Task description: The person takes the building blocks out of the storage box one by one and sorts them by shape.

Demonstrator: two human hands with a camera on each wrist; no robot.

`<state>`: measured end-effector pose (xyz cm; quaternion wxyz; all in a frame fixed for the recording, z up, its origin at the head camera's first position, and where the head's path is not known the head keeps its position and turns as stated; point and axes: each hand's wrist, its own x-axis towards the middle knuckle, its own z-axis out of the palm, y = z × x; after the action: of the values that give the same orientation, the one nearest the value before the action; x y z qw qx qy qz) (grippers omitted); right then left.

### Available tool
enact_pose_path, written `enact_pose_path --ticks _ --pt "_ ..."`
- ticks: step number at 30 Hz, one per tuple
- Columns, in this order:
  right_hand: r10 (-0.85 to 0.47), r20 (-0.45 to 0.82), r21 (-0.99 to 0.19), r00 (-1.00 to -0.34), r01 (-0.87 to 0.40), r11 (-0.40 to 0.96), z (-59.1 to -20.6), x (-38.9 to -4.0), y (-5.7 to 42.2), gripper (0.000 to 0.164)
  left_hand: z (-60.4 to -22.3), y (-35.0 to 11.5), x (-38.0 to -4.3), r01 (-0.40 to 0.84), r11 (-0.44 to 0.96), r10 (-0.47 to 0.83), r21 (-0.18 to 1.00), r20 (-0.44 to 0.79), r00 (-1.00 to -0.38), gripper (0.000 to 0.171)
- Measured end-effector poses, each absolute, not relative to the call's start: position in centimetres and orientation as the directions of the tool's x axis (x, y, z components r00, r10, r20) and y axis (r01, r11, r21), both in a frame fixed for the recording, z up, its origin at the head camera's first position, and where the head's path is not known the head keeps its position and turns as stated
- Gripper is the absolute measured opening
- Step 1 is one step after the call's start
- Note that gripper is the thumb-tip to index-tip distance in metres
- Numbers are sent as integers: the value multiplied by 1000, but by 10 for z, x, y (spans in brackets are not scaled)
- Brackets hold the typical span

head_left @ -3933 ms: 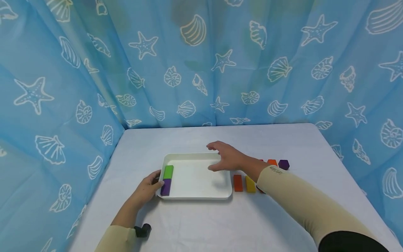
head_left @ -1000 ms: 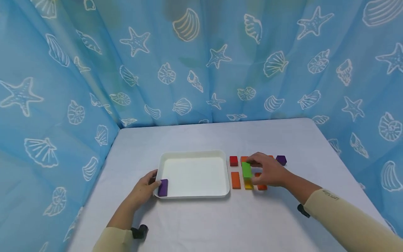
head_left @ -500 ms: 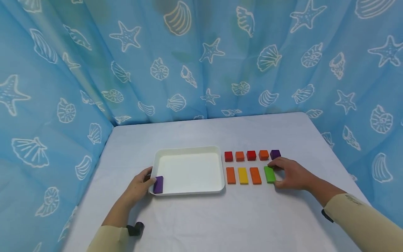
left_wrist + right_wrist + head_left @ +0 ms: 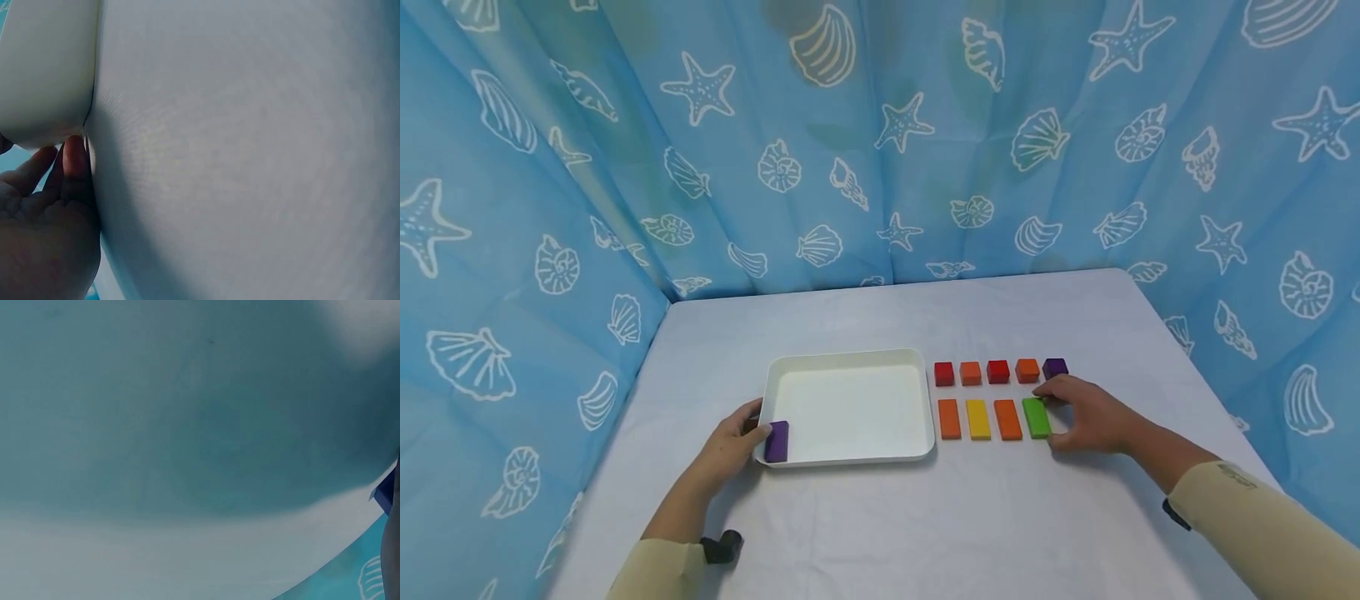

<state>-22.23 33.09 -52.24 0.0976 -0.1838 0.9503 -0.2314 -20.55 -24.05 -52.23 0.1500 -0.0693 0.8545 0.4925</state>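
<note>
At the tray's near left corner my left hand [image 4: 730,442] grips the white tray [image 4: 850,353], thumb over the rim beside a purple block [image 4: 777,442] lying inside. In the left wrist view, the fingers of my left hand [image 4: 50,231] reach under the tray's outer wall [image 4: 47,69]. My right hand [image 4: 1097,417] pinches a flat green block [image 4: 1036,417] by its far and near ends, at the right end of the front row. An orange block [image 4: 1008,420] lies just left of it. Only a sliver of my right hand [image 4: 392,556] shows in the right wrist view.
The front row also has a yellow block [image 4: 978,419] and another orange block [image 4: 950,419]. Behind runs a row of red and orange cubes [image 4: 997,372], ending in a purple block [image 4: 1056,367] close to my right fingers. A shell-patterned blue curtain [image 4: 865,167] surrounds the white table [image 4: 880,533].
The green block left the tray in my right hand, passed over the front row and came down at its right end, then slid slightly left. My left hand stayed on the tray.
</note>
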Motion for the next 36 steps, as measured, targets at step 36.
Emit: enact_pose_path --ticks 36 --pt "-829 -124 -619 -545 -610 494 -470 -284 60 79 -526 -253 -207 -227 499 -8 837 -257 -966 61"
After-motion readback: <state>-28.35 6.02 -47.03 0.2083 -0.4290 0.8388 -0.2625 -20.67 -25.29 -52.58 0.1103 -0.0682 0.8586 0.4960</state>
